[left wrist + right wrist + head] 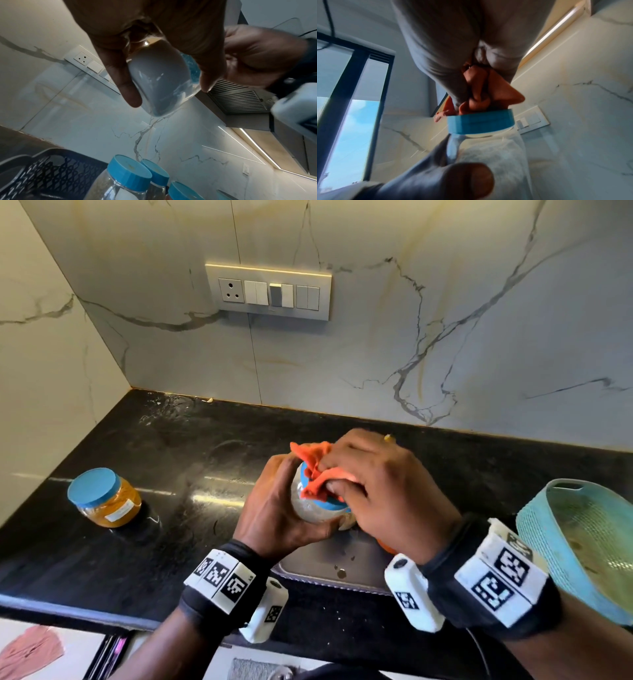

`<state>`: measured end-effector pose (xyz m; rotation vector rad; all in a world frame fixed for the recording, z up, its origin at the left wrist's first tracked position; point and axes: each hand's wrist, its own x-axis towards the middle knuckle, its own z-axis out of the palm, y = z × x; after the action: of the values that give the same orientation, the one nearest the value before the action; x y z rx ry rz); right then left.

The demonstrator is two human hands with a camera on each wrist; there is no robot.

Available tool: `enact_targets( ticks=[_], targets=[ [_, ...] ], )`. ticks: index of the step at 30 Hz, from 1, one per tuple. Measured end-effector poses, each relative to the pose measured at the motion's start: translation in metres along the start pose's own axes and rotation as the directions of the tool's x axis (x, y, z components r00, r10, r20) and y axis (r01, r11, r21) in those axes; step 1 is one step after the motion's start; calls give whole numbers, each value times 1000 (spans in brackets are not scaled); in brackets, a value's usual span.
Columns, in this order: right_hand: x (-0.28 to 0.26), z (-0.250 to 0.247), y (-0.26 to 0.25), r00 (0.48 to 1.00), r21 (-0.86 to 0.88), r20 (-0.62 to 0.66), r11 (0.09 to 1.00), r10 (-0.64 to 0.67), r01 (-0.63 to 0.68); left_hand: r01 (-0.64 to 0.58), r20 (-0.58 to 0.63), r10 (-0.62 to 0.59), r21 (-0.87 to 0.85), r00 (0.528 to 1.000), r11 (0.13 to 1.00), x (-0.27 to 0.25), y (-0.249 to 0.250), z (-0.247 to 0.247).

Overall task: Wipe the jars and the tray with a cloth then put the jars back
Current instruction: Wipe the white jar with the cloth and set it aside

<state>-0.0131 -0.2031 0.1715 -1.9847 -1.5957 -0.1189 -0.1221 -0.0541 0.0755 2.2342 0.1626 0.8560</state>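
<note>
My left hand grips a clear jar of white grains, tilted in the air above the counter. Its blue lid is on. My right hand holds a bunched orange cloth and presses it onto the lid's top. From the left wrist the jar sits between thumb and fingers. A jar of yellow powder stands alone at the left on the black counter. A grey tray lies under my hands. Several blue-lidded jars stand below.
A teal ribbed basket sits at the right counter edge, close to my right wrist. A dark lattice-walled basket is beside the standing jars. The marble wall carries a switch panel behind the counter.
</note>
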Motion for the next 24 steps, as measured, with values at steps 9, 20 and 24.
enact_targets(
  ticks=[9,20,24],
  targets=[
    [5,-5,30,989,-25,-26,989,148,-149,-38,80,35,37,996,999,-1,-1,7],
    [-19,-15,37,984,24,29,984,177,-178,-45,45,47,-42,998,998,-4,-4,7],
    [9,-4,20,984,17,-21,984,178,-177,-19,70,22,-35,997,999,-1,0,13]
  ],
)
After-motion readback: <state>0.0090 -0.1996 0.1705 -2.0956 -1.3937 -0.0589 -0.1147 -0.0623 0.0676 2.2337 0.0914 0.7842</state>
